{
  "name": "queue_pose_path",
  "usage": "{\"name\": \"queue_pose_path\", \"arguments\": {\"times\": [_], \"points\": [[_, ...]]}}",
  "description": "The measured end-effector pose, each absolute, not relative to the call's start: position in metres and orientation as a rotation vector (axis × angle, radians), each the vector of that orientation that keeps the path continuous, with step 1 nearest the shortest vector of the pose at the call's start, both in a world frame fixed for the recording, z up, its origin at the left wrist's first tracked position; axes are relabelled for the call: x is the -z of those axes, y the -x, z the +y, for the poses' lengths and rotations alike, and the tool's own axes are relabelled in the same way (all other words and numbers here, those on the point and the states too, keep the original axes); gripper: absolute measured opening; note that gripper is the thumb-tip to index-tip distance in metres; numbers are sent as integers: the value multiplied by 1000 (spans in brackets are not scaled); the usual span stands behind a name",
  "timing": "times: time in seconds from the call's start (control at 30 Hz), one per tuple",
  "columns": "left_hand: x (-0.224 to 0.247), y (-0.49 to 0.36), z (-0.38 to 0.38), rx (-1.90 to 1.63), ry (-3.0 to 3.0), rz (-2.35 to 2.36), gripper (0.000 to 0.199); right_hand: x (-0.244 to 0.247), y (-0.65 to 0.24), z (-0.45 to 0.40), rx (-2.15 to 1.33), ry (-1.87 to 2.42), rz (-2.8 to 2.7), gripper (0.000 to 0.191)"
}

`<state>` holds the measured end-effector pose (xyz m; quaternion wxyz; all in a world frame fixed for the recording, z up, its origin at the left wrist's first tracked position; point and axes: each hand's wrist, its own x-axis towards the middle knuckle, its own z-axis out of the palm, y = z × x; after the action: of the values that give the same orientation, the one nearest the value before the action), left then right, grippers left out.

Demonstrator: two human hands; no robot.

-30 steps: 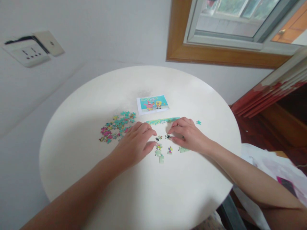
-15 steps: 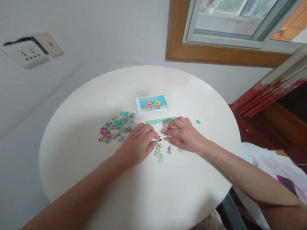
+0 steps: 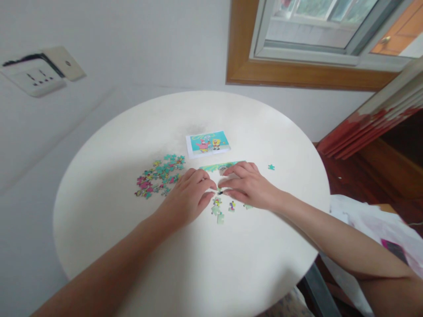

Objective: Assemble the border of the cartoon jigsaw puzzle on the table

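Observation:
My left hand (image 3: 193, 189) and my right hand (image 3: 249, 185) face each other over the table, fingers bent in a pinch. Between their fingertips is a small jigsaw piece (image 3: 220, 193) with black on it; fingers cover part of it, and a greenish bit shows just above. Behind my hands lies a joined strip of puzzle (image 3: 211, 167), partly hidden by my right hand. Closer to me are several pale green loose pieces (image 3: 220, 219) and one with purple and yellow (image 3: 231, 206). Left of my left hand spreads a heap of mixed pieces (image 3: 160, 174).
A reference picture card (image 3: 209, 144) with cartoon figures lies behind the strip on the round white table (image 3: 185, 273). One teal piece (image 3: 271, 167) sits apart at the right. A wall (image 3: 148, 44) borders the table's far side; white bags (image 3: 357, 224) are at the right.
My right hand has shifted slightly left, closing the gap to my left fingertips. The piece at its fingers has come up to the one by my left hand. The view has shifted a little.

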<state>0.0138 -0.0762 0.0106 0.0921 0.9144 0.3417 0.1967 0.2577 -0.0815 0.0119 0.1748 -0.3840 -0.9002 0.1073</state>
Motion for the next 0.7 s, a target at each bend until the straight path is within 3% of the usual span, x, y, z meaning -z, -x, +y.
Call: {"name": "queue_pose_path", "arguments": {"times": [0.3, 0.7], "points": [[-14, -16, -79, -580, -2672, 960, 20, -15, -260, -81, -356, 1078, -2532, 19], [-16, -19, -82, -545, -2653, 998, 17, -13, -260, -82, -484, 1049, -2463, 15]]}}
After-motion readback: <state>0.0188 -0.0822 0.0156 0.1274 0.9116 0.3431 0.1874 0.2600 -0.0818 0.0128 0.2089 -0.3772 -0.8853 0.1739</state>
